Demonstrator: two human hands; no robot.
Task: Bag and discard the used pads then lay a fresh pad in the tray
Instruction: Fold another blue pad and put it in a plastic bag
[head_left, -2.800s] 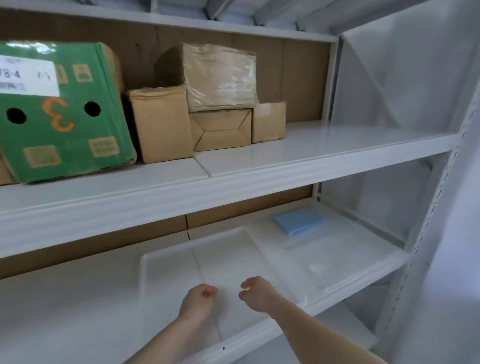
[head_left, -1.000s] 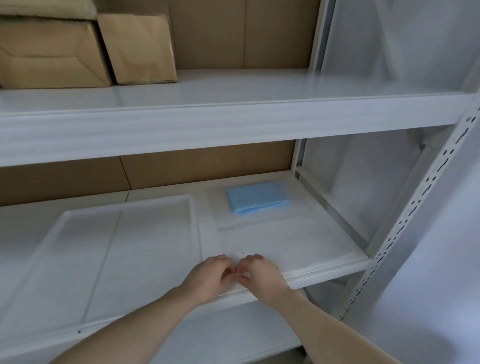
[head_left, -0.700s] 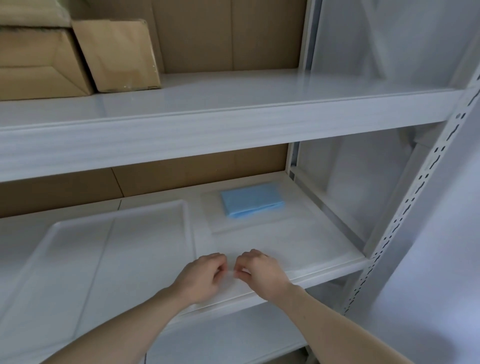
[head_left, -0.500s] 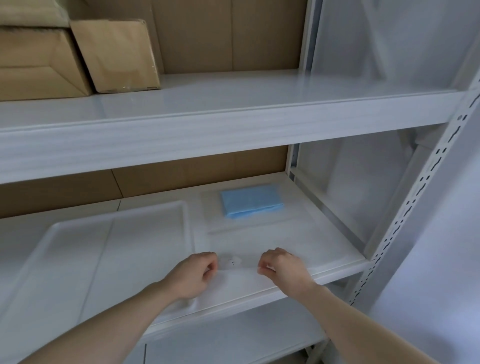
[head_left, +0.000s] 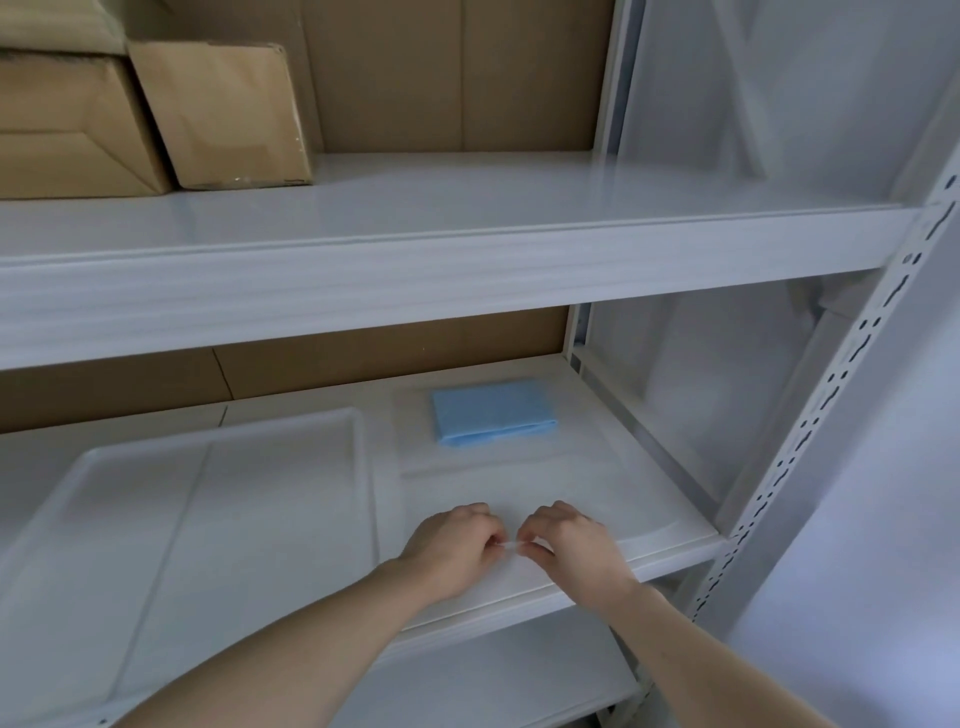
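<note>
Both hands, left hand (head_left: 451, 548) and right hand (head_left: 570, 545), pinch the near edge of a clear plastic bag (head_left: 511, 493); its folded blue pad (head_left: 492, 410) lies beyond them, beside the white tray (head_left: 358, 457).

Two brown cardboard boxes (head_left: 156, 114) side by side at the left of the upper white metal shelf (head_left: 467, 249), touching. Brown backing board (head_left: 457, 73) behind. Perforated white upright post (head_left: 831, 415) at right front; lower shelf (head_left: 493, 675) partly visible below.

Both hands, left (head_left: 451, 545) and right (head_left: 569, 543), curled (fingertips nearly meeting), forearms outstretched.
</note>
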